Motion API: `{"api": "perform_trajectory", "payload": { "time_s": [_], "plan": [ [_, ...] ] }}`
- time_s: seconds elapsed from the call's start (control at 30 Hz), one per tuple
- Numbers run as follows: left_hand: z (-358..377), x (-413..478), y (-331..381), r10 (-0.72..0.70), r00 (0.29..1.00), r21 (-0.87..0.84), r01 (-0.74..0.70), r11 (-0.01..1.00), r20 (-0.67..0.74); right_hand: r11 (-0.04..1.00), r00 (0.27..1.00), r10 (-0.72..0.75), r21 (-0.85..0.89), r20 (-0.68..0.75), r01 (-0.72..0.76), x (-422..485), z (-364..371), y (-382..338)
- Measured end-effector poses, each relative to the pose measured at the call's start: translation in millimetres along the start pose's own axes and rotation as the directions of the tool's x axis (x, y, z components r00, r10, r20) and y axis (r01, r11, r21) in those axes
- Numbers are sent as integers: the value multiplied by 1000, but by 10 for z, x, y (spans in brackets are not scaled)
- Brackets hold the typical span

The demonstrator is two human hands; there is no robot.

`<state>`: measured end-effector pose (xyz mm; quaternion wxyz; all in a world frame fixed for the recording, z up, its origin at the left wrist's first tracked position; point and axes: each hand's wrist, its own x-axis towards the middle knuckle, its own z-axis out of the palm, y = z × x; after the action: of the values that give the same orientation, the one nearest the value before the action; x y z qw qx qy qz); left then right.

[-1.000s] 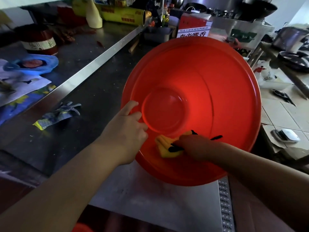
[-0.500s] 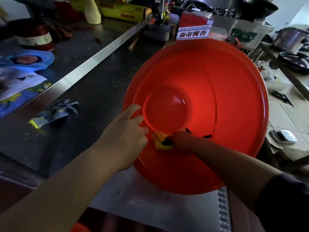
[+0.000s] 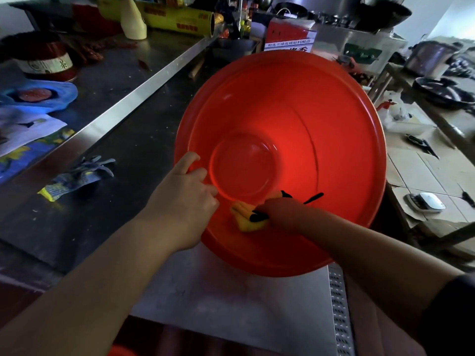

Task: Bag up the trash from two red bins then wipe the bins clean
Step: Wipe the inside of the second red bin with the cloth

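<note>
On the raised steel shelf [image 3: 110, 78] along the left edge of the counter [image 3: 138, 150] stand a red labelled jar [image 3: 45, 61], a blue plastic bag [image 3: 41, 97] just in front of it, and printed paper sheets [image 3: 25, 129] at the near left. A yellow film roll [image 3: 180, 20] lies across the far end of the shelf. On the counter surface below the shelf edge, a grey work glove [image 3: 79, 176] with a yellow cuff lies flat, well apart from the bin. The left hand [image 3: 185, 199] grips the left rim of the red bin [image 3: 321, 119]: the thumb lies along the outside and the fingers curl over the rim to the inside. The bin is tilted with its mouth toward the camera, its round base visible at the back; its lower rim overhangs a light steel plate [image 3: 231, 291] at the near edge of the counter. The right hand [image 3: 280, 211] reaches inside the bin, fingers bent over a folded yellow cloth [image 3: 245, 219] and holding it against the lower inner wall, just below the base. A red and white box [image 3: 290, 37] stands behind the far rim. Beyond the right edge, a steel pot [image 3: 431, 59] and a dark pan [image 3: 442, 92] sit on a separate bench, and a white scale [image 3: 426, 201] rests on cardboard lower down.
</note>
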<state>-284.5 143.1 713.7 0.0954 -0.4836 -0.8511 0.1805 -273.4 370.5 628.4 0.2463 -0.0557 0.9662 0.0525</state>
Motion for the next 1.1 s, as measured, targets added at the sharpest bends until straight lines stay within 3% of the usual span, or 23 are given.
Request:
{"api": "perform_trajectory", "payload": {
  "time_s": [0.2, 0.33, 0.43, 0.73, 0.8, 0.9, 1.1],
  "plan": [
    [15, -22, -23, -39, 999, -14, 39, 999, -27, 996, 991, -47, 69, -123, 56, -1062, -127, -111],
    [48, -22, -60, 13, 996, 26, -11, 1000, -93, 995, 981, -70, -83, -182, 56, -1427, -43, -141],
    [7, -43, -81, 34, 999, 22, -34, 999, -11, 973, 944, -127, -224, -304, 59, -1303, 168, -99],
    [96, -111, 66, -52, 998, 79, 49, 996, 40, 989, 813, -146, -63, -563, 134, -1084, 421, -168],
    [139, -66, 266, -18, 1000, 43, 19, 999, -14, 991, 792, -96, 15, -604, 131, -1050, 400, -170],
    [173, 12, 339, -3, 968, -50, -10, 999, -252, 993, 803, -47, 58, -595, 101, -1022, 363, -175],
    [173, 121, 293, 4, 959, -77, -27, 997, -284, 998, 822, -48, -61, -567, 16, -1078, 291, -111]
  ]
}}
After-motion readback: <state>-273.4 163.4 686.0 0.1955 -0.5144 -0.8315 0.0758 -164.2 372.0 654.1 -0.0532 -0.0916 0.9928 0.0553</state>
